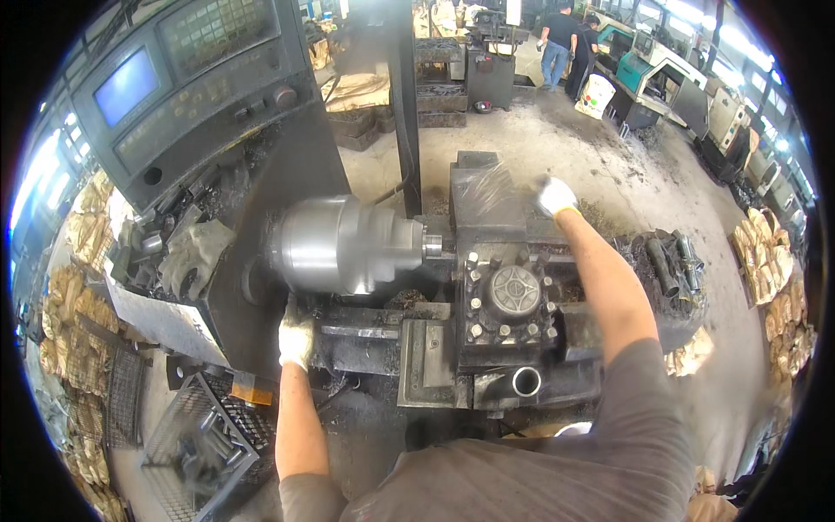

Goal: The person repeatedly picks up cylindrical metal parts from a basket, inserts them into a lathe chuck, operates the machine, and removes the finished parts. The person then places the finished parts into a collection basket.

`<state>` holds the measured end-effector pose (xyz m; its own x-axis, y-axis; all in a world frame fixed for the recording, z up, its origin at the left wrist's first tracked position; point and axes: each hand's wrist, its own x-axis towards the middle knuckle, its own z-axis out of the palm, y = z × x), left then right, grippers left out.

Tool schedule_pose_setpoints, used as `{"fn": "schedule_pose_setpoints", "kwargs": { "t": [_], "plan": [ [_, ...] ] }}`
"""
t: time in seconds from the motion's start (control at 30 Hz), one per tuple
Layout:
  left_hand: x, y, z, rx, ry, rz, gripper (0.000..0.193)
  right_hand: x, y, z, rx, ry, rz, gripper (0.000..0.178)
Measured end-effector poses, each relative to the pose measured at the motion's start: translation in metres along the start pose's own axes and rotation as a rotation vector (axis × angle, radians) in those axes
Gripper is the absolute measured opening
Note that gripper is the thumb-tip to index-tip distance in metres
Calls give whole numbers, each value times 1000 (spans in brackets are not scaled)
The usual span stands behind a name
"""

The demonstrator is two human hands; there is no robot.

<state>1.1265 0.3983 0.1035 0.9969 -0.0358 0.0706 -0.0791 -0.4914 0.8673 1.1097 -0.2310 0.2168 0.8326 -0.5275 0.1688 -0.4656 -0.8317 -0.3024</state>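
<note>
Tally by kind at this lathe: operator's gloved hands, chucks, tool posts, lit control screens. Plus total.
Left hand and right hand, white-gloved: 2
Lathe chuck: 1
Square tool post: 1
Lit control screen: 1
Total: 5

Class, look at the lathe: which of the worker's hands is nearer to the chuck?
Left. The left hand is just below the chuck in the picture; contact is unclear. The right hand is far to the chuck's right, past the tool post.
</note>
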Motion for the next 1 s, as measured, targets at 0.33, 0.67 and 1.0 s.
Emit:
{"fn": "schedule_pose_setpoints", "kwargs": {
  "t": [0.33, 0.67, 1.0],
  "plan": [
    [-74, 115, 42, 260, 464, 391, 77, -40, -146, 29, 127, -736, -802, 59],
    [6, 173, 167, 737, 80, 1018, 75, -31, -197, 51, -191, -1158, -548, 29],
    [39, 187, 197, 1172, -237, 807, 55, -80, -39, -50, 283, -136, -497, 61]
  ]
}}
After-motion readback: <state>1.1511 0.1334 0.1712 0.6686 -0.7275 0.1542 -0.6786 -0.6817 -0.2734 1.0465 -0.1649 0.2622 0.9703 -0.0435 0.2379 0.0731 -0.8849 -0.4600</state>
